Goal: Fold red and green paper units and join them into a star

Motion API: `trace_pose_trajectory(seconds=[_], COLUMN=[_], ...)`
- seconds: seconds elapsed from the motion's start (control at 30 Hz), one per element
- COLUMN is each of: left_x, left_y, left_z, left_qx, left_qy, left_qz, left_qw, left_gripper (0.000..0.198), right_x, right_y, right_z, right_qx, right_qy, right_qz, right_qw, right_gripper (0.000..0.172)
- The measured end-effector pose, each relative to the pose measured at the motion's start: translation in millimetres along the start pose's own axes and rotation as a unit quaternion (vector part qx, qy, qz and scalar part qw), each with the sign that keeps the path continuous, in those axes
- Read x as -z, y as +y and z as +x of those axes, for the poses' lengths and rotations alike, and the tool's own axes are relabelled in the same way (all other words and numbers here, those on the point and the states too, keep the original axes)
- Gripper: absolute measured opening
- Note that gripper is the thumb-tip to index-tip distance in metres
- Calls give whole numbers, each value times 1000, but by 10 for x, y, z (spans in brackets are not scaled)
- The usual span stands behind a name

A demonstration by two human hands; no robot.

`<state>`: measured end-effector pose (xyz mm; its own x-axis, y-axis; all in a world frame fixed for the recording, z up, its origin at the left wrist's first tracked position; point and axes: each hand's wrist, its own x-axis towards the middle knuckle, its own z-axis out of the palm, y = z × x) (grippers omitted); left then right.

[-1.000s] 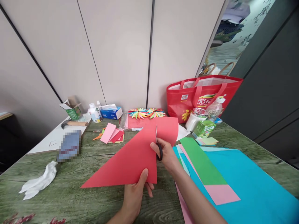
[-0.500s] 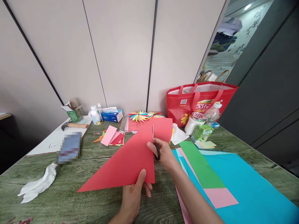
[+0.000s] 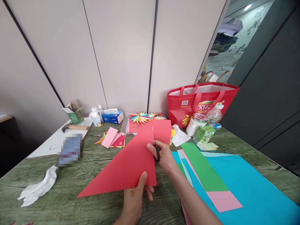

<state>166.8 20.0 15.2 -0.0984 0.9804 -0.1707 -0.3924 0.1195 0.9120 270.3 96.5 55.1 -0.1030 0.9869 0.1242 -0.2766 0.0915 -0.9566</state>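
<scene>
Pinching the bottom edge of a red paper (image 3: 124, 164) in the left hand (image 3: 133, 196), with thumb on the near face. Gripping black-handled scissors (image 3: 157, 153) in the curled right hand (image 3: 164, 155), with blades against the paper. Holding it above the table (image 3: 96, 161), before 2 paper stars (image 3: 139, 117).

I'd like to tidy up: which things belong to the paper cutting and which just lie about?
In use:
red paper, in the left hand
scissors, in the right hand
probably blue paper too

Seemingly just lying about:
hammer
tissue box
red bag
clear bottle
</scene>
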Motion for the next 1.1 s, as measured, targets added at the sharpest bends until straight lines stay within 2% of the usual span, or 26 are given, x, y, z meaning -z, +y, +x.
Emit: trace_pose_trajectory(seconds=[0.43,1.1], left_x=[4,10], left_y=[-55,-67], left_z=[-27,-15], left_qx=[0,-3], left_qy=[-10,-18], left_qz=[25,30], left_qw=[1000,999], left_gripper=[37,36], right_x=[54,69], right_y=[-113,-108], right_z=[28,10], right_qx=[7,18], right_qy=[15,27], right_qz=[-21,-45], right_qw=[1000,998], right_gripper=[36,32])
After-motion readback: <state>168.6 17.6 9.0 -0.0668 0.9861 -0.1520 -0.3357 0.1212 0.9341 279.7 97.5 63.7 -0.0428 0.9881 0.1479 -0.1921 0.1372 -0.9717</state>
